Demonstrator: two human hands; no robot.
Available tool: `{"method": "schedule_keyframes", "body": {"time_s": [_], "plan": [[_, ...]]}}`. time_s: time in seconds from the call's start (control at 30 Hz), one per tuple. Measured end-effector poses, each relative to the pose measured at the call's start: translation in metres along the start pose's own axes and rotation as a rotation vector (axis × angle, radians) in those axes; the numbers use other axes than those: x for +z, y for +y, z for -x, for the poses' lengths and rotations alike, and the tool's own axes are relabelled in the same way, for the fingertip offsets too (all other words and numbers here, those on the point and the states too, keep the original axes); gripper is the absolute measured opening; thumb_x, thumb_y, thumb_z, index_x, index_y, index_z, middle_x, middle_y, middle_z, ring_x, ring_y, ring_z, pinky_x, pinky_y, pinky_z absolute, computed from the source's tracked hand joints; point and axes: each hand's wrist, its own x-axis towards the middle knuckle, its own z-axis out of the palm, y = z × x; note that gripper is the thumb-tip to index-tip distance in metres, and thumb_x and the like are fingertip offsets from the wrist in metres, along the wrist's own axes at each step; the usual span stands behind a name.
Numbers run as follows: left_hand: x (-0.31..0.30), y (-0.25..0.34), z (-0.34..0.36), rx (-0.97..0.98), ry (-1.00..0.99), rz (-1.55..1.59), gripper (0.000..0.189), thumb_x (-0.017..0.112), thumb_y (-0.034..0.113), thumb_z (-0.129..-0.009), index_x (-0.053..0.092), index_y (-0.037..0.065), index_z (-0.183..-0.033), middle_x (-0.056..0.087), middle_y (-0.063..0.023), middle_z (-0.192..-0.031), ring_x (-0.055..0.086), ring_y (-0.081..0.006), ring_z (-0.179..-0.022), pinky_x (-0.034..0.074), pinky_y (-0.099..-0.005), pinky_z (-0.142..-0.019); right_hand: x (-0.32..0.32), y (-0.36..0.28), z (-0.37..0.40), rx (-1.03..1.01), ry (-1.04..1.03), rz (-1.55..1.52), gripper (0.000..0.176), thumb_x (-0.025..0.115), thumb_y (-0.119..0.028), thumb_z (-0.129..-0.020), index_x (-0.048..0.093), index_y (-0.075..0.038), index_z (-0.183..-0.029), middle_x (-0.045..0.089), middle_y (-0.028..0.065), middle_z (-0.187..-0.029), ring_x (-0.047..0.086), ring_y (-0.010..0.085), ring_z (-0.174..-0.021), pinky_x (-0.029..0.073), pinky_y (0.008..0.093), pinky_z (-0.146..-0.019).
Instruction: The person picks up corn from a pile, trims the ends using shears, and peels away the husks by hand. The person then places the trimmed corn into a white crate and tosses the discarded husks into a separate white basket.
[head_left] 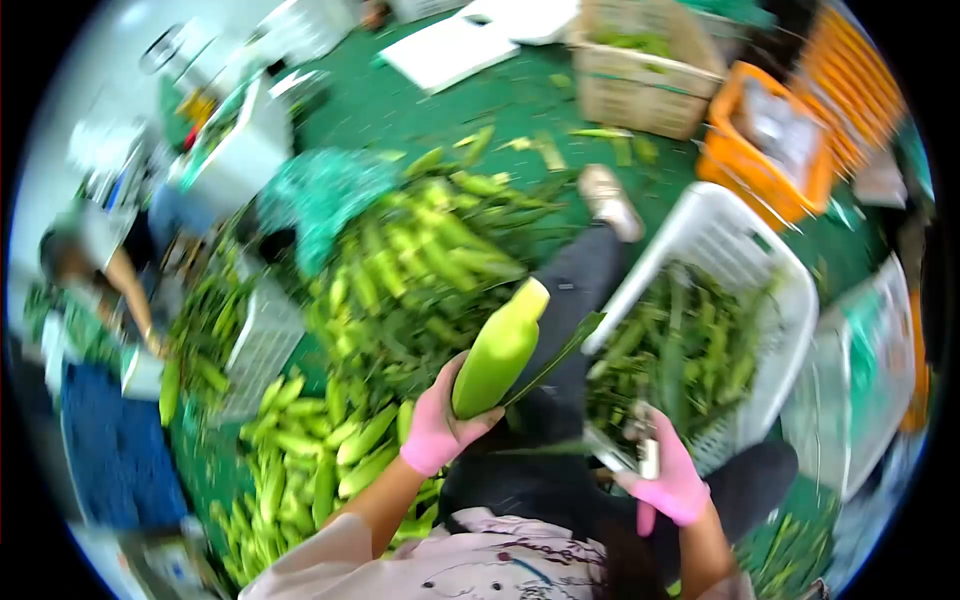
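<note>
Left hand [435, 428] wore a pink glove; the cob [497, 355] in it was bright green, pale yellow at the tip. Right hand [675, 482] wore pink too; the blade [645, 455] it held was silver-grey. Basket [730, 225] beyond the right grip was white, husks [680, 350] inside green. Pile [310, 450] beside the left grip was yellow-green. Trousers [585, 285] below both grips were black; floor [500, 95] dark green.

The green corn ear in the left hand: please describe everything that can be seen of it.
The long green corn ear is wrapped in smooth light-green husk, with a paler yellowish tip. It is tilted, tip up and to the right. The pink-gloved left hand grips its lower end. One narrow dark-green leaf sticks out loose on its right side. Nothing else touches it.
</note>
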Motion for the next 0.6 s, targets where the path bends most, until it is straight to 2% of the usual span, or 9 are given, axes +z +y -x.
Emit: {"method": "schedule_keyframes", "body": {"time_s": [0.1,0.17,0.3,0.37,0.47,0.5,0.53,0.57,0.6], "plan": [[0.038,0.044,-0.019,0.304,-0.107,-0.349,0.075,0.086,0.017,-0.074,0.051,0.001,-0.138,0.067,-0.0173,-0.118,0.068,-0.0295,-0.108,0.053,-0.0361,-0.093,-0.026,0.014,-0.002,-0.365,0.133,0.576,0.098,0.084,-0.029,-0.069,0.035,0.003,-0.147,0.05,0.023,-0.135,0.053,0.0343,-0.125,0.043,0.0437,-0.105],[0.059,0.067,-0.022,0.391,-0.205,-0.508,0.072,0.085,0.016,-0.073,0.054,0.004,-0.136,0.067,-0.0168,-0.113,0.069,-0.0334,-0.101,0.055,-0.0374,-0.087,-0.038,0.018,0.004,-0.438,0.198,0.515,0.094,0.083,-0.037,-0.07,0.038,0.002,-0.143,0.052,0.0245,-0.128,0.05,0.0406,-0.123,0.041,0.0449,-0.107],[0.091,0.082,-0.032,0.558,-0.325,-0.636,0.071,0.085,0.016,-0.071,0.056,0.006,-0.135,0.067,-0.0147,-0.105,0.068,-0.0372,-0.09,0.057,-0.04,-0.078,-0.066,0.032,0.017,-0.288,0.246,0.46,0.077,0.078,-0.032,-0.072,0.045,0.001,-0.133,0.059,0.0263,-0.116,0.058,0.0422,-0.11,0.048,0.0454,-0.096],[0.096,0.081,-0.049,0.45,-0.564,-0.449,0.073,0.083,0.012,-0.074,0.052,0.002,-0.139,0.067,-0.0158,-0.12,0.068,-0.028,-0.109,0.053,-0.0349,-0.093,-0.07,0.034,0.028,-0.206,0.27,0.457,0.063,0.074,-0.027,-0.076,0.051,0.001,-0.127,0.066,0.0185,-0.096,0.068,0.0351,-0.087,0.055,0.0411,-0.079],[0.105,0.056,-0.064,-0.028,-1.009,0.183,0.084,0.086,0.024,-0.076,0.043,-0.004,-0.144,0.061,-0.0138,-0.133,0.059,-0.0237,-0.122,0.045,-0.0344,-0.105,-0.077,0.056,0.045,-0.183,-0.193,-0.487,0.044,0.067,-0.021,-0.089,0.053,0.0,-0.124,0.066,0.01,-0.088,0.068,0.017,-0.078,0.057,0.0312,-0.068],[0.107,0.047,-0.062,-0.162,-1.116,0.376,0.089,0.087,0.025,-0.076,0.041,-0.006,-0.145,0.058,-0.0131,-0.136,0.055,-0.0218,-0.127,0.041,-0.0349,-0.109,-0.068,0.063,0.047,-0.265,-0.258,-0.709,0.047,0.069,-0.023,-0.089,0.052,0.002,-0.125,0.064,0.011,-0.087,0.067,0.0203,-0.078,0.058,0.035,-0.071],[0.119,0.043,-0.05,-0.19,-1.046,0.536,0.095,0.087,0.038,-0.074,0.041,-0.004,-0.146,0.054,-0.0123,-0.141,0.054,-0.0244,-0.129,0.038,-0.0357,-0.112,-0.055,0.066,0.046,-0.379,-0.225,-0.9,0.049,0.07,-0.024,-0.089,0.051,0.002,-0.126,0.063,0.0107,-0.086,0.066,0.021,-0.079,0.058,0.037,-0.073],[0.127,0.032,-0.047,-0.065,-0.933,0.578,0.097,0.079,0.052,-0.079,0.039,-0.002,-0.148,0.055,-0.0125,-0.138,0.063,-0.0237,-0.112,0.05,-0.0352,-0.099,-0.045,0.064,0.044,-0.49,-0.191,-1.089,0.051,0.07,-0.024,-0.089,0.05,0.003,-0.127,0.062,0.0104,-0.086,0.066,0.0217,-0.079,0.058,0.039,-0.074],[0.134,0.055,-0.04,-0.201,-0.795,0.731,0.094,0.074,0.057,-0.08,0.042,-0.001,-0.146,0.059,-0.0116,-0.128,0.065,-0.0227,-0.099,0.053,-0.0348,-0.087,-0.042,0.06,0.045,-0.54,-0.079,-1.262,0.053,0.071,-0.024,-0.088,0.049,0.002,-0.128,0.06,0.0087,-0.087,0.063,0.0236,-0.083,0.056,0.0424,-0.08]]}}
